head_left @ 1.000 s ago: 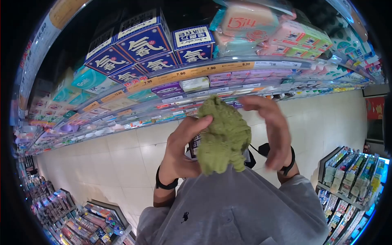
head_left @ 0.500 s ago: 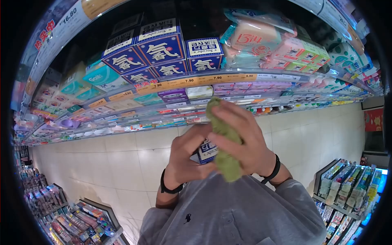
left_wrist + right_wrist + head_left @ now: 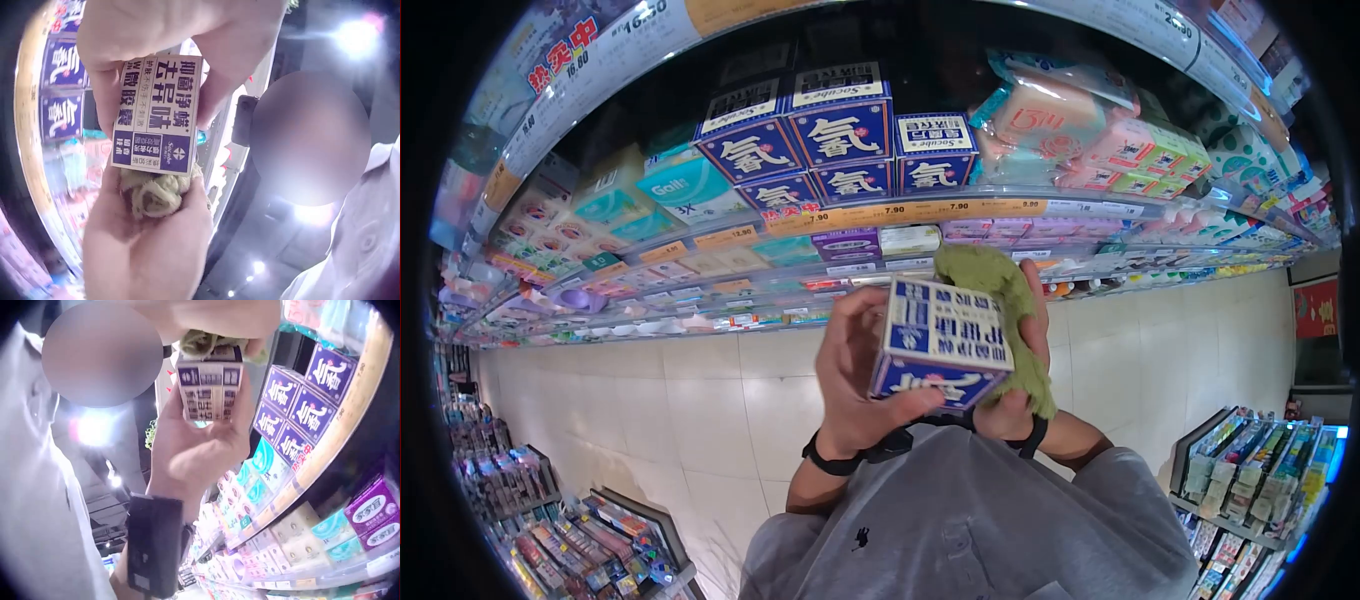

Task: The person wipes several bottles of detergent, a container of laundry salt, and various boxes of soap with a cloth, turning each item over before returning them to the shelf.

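Observation:
A blue-and-white printed box [image 3: 945,335] is gripped by my left hand [image 3: 847,375], its thumb across the near face and its fingers at the left side. My right hand [image 3: 1006,416] holds a crumpled green cloth [image 3: 988,272] up against the box's right side. In the left wrist view the cloth [image 3: 157,196] bunches between the right hand [image 3: 147,244] and the end of the box [image 3: 156,119]. From the right wrist, the left hand [image 3: 203,450] shows with its fingers along both sides of the box [image 3: 209,394].
Ahead runs a store shelf with a price rail [image 3: 880,213]. It bears matching blue boxes [image 3: 840,133], teal packs [image 3: 685,190] and pink wrapped packs [image 3: 1040,120]. Lower shelves hold more goods. Display racks [image 3: 590,550] stand behind on the tiled floor [image 3: 700,410], left and right.
The green cloth, earlier spread over the box, has shifted to its right side. The box's printed top and front now show. My right hand came in from the right and grips the cloth.

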The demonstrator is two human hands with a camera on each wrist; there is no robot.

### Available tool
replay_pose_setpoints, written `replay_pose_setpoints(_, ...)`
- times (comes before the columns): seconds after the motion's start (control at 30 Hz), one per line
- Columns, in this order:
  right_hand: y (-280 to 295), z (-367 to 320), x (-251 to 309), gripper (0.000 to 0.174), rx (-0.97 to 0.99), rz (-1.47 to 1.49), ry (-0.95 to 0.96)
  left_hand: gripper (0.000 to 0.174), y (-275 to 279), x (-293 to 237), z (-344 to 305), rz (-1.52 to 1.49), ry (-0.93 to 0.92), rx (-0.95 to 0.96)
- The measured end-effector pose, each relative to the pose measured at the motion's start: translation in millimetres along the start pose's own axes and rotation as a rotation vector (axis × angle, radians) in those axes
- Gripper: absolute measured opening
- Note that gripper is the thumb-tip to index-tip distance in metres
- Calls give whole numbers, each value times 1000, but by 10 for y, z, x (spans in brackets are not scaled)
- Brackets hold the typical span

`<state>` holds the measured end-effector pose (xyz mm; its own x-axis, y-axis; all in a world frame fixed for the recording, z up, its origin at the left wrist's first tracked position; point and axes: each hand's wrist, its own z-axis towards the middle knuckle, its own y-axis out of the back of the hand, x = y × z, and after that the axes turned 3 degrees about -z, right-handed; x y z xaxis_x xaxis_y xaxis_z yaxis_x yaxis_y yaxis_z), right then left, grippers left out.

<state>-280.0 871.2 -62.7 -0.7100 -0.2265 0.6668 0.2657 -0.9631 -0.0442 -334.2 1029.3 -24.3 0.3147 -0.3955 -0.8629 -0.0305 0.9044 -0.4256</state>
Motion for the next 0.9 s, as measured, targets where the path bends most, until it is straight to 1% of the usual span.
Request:
replay_pose_setpoints(0.03, -96, 22, 50, 63, -55, 36, 5, 96, -36, 32, 19, -37, -20, 59)
replay_pose_setpoints(0.07, -69, 83, 76, 62, 11, 45, 16, 98, -68, 12, 32, -23, -12, 76)
replay_pose_setpoints(0.13, 44, 205, 79, 60, 145, 65, 33, 93, -91, -20, 12, 12, -64, 23)
replay_pose_setpoints(0.17, 82, 285, 82, 57, 216, 21, 67, 91, -56, -5, 17, 80, -85, 44)
replay_pose_setpoints(0.23, 154, 359, 98, 54, 281, -97, 80, 88, 39, 45, 28, 214, -133, 80)
replay_pose_setpoints(0.3, 207, 333, 83, 52, 310, -137, 91, 84, -18, 93, 38, 86, -105, -52)
replay_pose_setpoints(0.33, 251, 239, 32, 52, 307, -91, -6, 82, -52, 112, 46, 21, -95, -121)
replay_pose_setpoints(0.4, 316, 115, -54, 53, 304, 1, -198, 84, -109, 73, 89, -16, -61, -131)
replay_pose_setpoints(0.43, 335, 104, -47, 57, 284, -11, -216, 84, -135, 51, 109, -15, -34, -120)
replay_pose_setpoints(0.47, 396, 154, -74, 56, 312, -97, -218, 83, -161, 56, 130, -17, -8, -112)
replay_pose_setpoints(0.5, 414, 238, -5, 56, 331, -181, -236, 85, -168, 86, 107, 1, -27, -99)
replay_pose_setpoints(0.53, 436, 317, 63, 55, 350, -266, -253, 85, -190, 82, 112, -7, -2, -82)
replay_pose_setpoints(0.6, 447, 534, 217, 50, 399, -279, -116, 83, -230, 43, 177, -22, 46, -40)
replay_pose_setpoints(0.63, 444, 650, 274, 48, 418, -288, -40, 82, -239, 57, 192, 31, -25, -43)
replay_pose_setpoints(0.67, 450, 701, 300, 46, 437, -296, 36, 81, -276, 75, 196, -34, -26, -102)
replay_pose_setpoints(0.73, 497, 573, 198, 46, 442, -291, 103, 81, -354, 113, 220, -164, -36, -219)
replay_pose_setpoints(0.77, 519, 488, 136, 46, 446, -285, 135, 77, -361, 127, 223, -214, -14, -231)
replay_pose_setpoints(0.83, 499, 409, 43, 49, 369, -296, 209, 69, -363, 151, 238, -314, 27, -251)
replay_pose_setpoints(0.9, 541, 319, -15, 54, 307, -114, -33, 61, -394, 152, 283, -369, 62, -229)
